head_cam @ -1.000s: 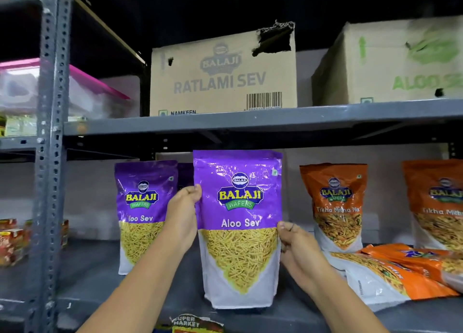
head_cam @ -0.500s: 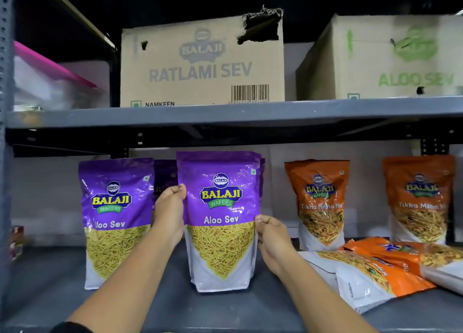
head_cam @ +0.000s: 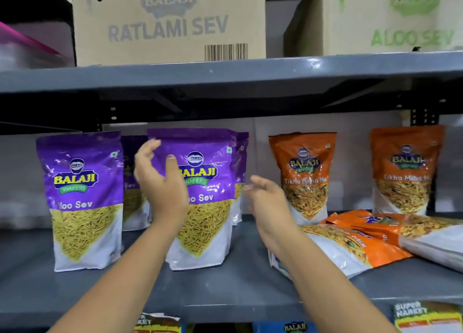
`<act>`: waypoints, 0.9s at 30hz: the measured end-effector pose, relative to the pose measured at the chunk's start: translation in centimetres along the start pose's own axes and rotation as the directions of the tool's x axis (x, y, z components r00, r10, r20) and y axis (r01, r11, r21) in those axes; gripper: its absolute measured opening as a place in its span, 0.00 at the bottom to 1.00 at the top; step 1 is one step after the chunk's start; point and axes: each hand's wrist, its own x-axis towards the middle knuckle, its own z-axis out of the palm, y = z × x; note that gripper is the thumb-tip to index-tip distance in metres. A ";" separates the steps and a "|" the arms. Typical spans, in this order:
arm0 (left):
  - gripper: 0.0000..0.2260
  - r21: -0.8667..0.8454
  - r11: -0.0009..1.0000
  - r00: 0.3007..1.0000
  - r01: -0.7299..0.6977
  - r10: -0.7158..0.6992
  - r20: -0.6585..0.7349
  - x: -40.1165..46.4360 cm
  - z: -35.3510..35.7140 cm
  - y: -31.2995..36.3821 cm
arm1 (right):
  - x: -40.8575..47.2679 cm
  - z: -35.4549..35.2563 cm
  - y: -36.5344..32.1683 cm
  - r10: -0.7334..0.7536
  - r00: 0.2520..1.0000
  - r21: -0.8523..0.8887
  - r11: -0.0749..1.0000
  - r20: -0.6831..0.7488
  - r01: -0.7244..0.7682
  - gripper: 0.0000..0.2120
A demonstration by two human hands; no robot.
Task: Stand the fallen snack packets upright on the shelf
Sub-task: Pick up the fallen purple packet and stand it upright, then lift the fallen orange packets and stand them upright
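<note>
Both hands are empty, fingers spread loose. The left hand (head_cam: 160,182) hovers in front of the glossy purple foil Aloo Sev pouch (head_cam: 203,195), which stands upright on the grey metal shelf (head_cam: 225,290) with nothing steadying it. The right hand (head_cam: 268,202) hangs open in the gap between that pouch and the orange ones.

To my eye that pouch could topple forward if a finger or wrist brushes it while pulling away; its base looks soft.

I count two purple pouches in front, with at least two more tucked behind. Two orange foil Tikha Mitha Mix pouches (head_cam: 304,177) stand upright at the back. The flat orange packets (head_cam: 350,247), at least two overlapping, lie on the shelf's right side, still to be stood up.
</note>
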 end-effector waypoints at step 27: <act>0.18 0.747 0.607 0.229 -0.272 -0.713 0.663 -13.1 14.7 2.4 | -1.4 -19.1 3.0 -0.060 0.905 -0.583 0.782 -0.422 -0.220 0.17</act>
